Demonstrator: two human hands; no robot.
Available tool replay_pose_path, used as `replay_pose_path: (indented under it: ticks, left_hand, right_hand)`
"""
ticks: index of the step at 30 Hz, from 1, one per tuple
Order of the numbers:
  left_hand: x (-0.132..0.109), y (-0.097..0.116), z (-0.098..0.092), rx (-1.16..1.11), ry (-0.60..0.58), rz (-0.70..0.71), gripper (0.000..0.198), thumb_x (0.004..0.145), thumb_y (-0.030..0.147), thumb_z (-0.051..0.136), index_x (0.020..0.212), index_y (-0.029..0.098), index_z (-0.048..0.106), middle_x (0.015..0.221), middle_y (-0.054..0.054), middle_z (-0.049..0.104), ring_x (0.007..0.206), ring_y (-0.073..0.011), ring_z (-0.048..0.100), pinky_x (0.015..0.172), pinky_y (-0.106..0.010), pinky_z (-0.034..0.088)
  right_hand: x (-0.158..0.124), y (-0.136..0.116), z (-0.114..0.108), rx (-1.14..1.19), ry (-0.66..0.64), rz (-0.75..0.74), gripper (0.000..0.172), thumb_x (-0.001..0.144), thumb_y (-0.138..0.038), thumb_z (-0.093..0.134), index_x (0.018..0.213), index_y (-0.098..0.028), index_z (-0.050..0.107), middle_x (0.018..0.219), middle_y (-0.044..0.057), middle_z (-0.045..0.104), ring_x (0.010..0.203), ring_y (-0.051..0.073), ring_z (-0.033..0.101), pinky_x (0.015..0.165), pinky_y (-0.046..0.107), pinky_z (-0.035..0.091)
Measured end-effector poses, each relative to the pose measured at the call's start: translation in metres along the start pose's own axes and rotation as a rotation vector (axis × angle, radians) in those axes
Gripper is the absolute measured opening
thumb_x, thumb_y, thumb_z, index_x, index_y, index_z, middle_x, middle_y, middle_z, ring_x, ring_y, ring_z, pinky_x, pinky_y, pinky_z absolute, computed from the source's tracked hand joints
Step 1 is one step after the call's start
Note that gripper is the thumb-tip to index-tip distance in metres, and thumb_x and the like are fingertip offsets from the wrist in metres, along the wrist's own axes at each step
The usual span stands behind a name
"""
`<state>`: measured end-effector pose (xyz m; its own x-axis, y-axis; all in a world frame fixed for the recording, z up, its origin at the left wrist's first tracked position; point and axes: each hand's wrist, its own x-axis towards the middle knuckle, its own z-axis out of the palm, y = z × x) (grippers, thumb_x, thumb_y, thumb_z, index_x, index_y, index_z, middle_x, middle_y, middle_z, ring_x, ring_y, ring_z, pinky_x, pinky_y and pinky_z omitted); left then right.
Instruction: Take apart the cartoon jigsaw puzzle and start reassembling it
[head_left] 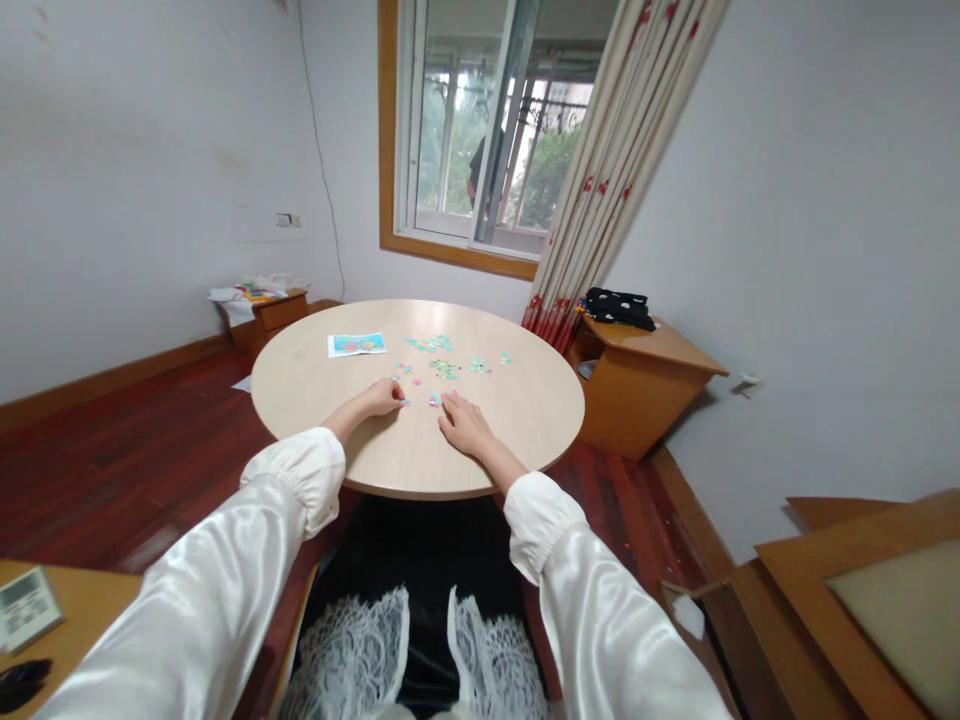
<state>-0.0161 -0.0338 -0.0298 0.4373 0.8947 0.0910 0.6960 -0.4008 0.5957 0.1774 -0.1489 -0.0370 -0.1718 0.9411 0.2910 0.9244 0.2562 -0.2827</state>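
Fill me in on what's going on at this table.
Someone is handling small puzzle pieces at a round table. The left hand has its fingertips at one piece; the right hand lies flatter, its fingers by a pink piece. More pieces lie in loose clusters beyond, with a picture sheet to their left.

Nothing readable here — no word, no number comes clear. On the round table (420, 462), toward its left side, the printed sheet (356, 345) is too small to make out; the puzzle pieces (445, 369) mid-table are even tinier. Nearer than the table, off to its left, a pale device (28, 608) shows dark marks — too blurred to read.
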Motion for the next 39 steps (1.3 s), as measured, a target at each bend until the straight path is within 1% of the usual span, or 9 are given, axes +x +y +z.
replay_pose_path:
  ticks: [4,8,13,16,19,22,28,34,39]
  left_hand:
    - [-0.003,0.000,0.001,-0.025,0.029,0.035,0.007,0.061,0.020,0.066,0.062,0.017,0.060,0.060,0.000,0.062,0.063,-0.0159,0.056,0.063,-0.025,0.043]
    - [-0.009,0.001,0.007,-0.057,0.081,0.065,0.008,0.065,0.022,0.064,0.069,0.015,0.061,0.067,-0.002,0.064,0.066,-0.0161,0.058,0.064,-0.026,0.044]
    - [-0.011,0.000,0.015,-0.088,0.113,0.088,0.006,0.069,0.018,0.058,0.068,0.014,0.063,0.068,-0.003,0.065,0.068,-0.0157,0.059,0.065,-0.025,0.045]
    - [-0.007,0.001,0.016,-0.097,0.098,0.080,0.010,0.071,0.019,0.057,0.074,0.013,0.065,0.069,-0.003,0.066,0.068,-0.0153,0.061,0.063,-0.024,0.045]
    - [-0.002,0.003,0.016,-0.085,0.067,0.058,0.020,0.073,0.028,0.061,0.084,0.012,0.067,0.071,-0.003,0.067,0.065,-0.0155,0.061,0.061,-0.024,0.045]
    - [0.001,0.007,0.018,-0.037,0.039,0.032,0.026,0.067,0.032,0.070,0.083,0.012,0.068,0.073,-0.004,0.068,0.066,-0.0179,0.061,0.062,-0.026,0.044]
    - [0.001,0.017,0.023,0.032,-0.018,-0.001,0.009,0.069,0.022,0.065,0.074,0.015,0.069,0.073,-0.004,0.068,0.070,-0.0178,0.061,0.064,-0.025,0.043]
    - [-0.001,0.021,0.020,0.058,-0.009,-0.031,0.014,0.070,0.020,0.065,0.081,0.014,0.068,0.079,-0.006,0.070,0.074,-0.0186,0.062,0.069,-0.026,0.046]
    - [0.001,0.020,0.017,0.057,-0.028,-0.045,0.007,0.069,0.019,0.065,0.075,0.016,0.068,0.076,-0.006,0.069,0.075,-0.0188,0.063,0.071,-0.026,0.047]
  right_hand:
    - [0.006,0.012,0.006,0.086,0.071,0.030,0.051,0.088,-0.021,0.044,0.137,-0.006,0.044,0.142,0.019,0.045,0.134,0.022,0.038,0.112,0.037,0.028]
    - [0.013,0.025,0.010,0.159,0.149,0.047,0.051,0.086,-0.017,0.042,0.135,-0.007,0.046,0.138,0.017,0.049,0.130,0.022,0.042,0.110,0.038,0.031]
    - [0.024,0.035,0.010,0.204,0.191,0.065,0.050,0.086,-0.017,0.040,0.134,-0.010,0.048,0.137,0.016,0.051,0.128,0.021,0.044,0.109,0.038,0.033]
    - [0.028,0.037,0.010,0.217,0.191,0.056,0.048,0.085,-0.016,0.041,0.131,-0.014,0.053,0.132,0.013,0.056,0.125,0.021,0.047,0.108,0.040,0.034]
    - [0.033,0.036,0.011,0.225,0.186,0.009,0.043,0.085,-0.015,0.041,0.124,-0.016,0.060,0.127,0.012,0.059,0.121,0.020,0.050,0.106,0.039,0.036]
    - [0.038,0.035,0.012,0.222,0.184,-0.019,0.041,0.084,-0.013,0.042,0.119,-0.015,0.062,0.126,0.011,0.060,0.120,0.019,0.050,0.106,0.035,0.037]
    - [0.058,0.037,0.015,0.260,0.179,-0.026,0.040,0.084,-0.013,0.042,0.119,-0.012,0.062,0.123,0.013,0.061,0.118,0.020,0.051,0.106,0.035,0.036]
    - [0.079,0.034,0.020,0.341,0.200,-0.013,0.042,0.084,-0.014,0.041,0.120,-0.016,0.061,0.124,0.011,0.060,0.119,0.019,0.050,0.107,0.037,0.034]
    - [0.079,0.031,0.023,0.366,0.195,-0.026,0.042,0.085,-0.014,0.040,0.121,-0.016,0.061,0.121,0.011,0.061,0.116,0.020,0.051,0.105,0.036,0.036]
